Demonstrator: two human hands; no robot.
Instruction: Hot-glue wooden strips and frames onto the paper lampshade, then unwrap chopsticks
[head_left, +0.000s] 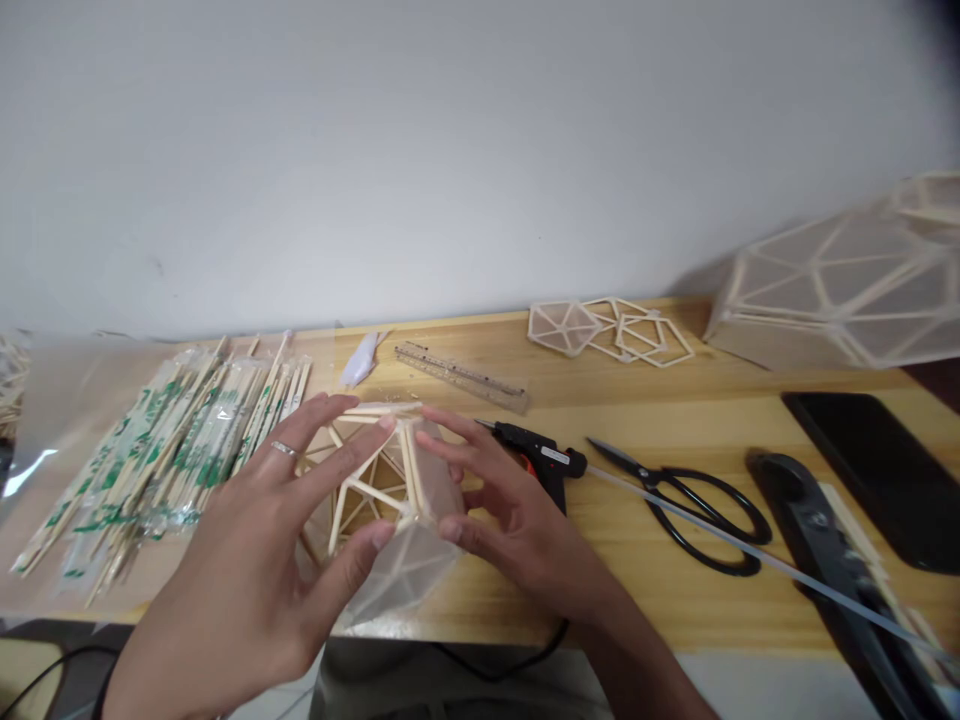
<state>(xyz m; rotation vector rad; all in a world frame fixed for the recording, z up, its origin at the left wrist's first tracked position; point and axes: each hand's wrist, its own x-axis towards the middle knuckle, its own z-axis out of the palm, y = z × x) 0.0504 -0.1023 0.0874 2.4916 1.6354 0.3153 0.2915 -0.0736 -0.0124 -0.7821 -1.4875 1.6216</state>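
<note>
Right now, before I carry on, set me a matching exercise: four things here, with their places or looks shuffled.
1. Stick model
2. Ruler
3. Scissors
4. Phone

A. Between glue gun and phone
B. Rectangular, black, farthest right of the four
C. Between left hand and right hand
D. See-through, with dark markings

Pairs: 1-C, 2-D, 3-A, 4-B

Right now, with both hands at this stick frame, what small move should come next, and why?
I'd probably squeeze the paired sticks gently together: they run side by side along one edge of the stick frame, with fingers of the left hand and right hand on opposite sides of them.
</note>
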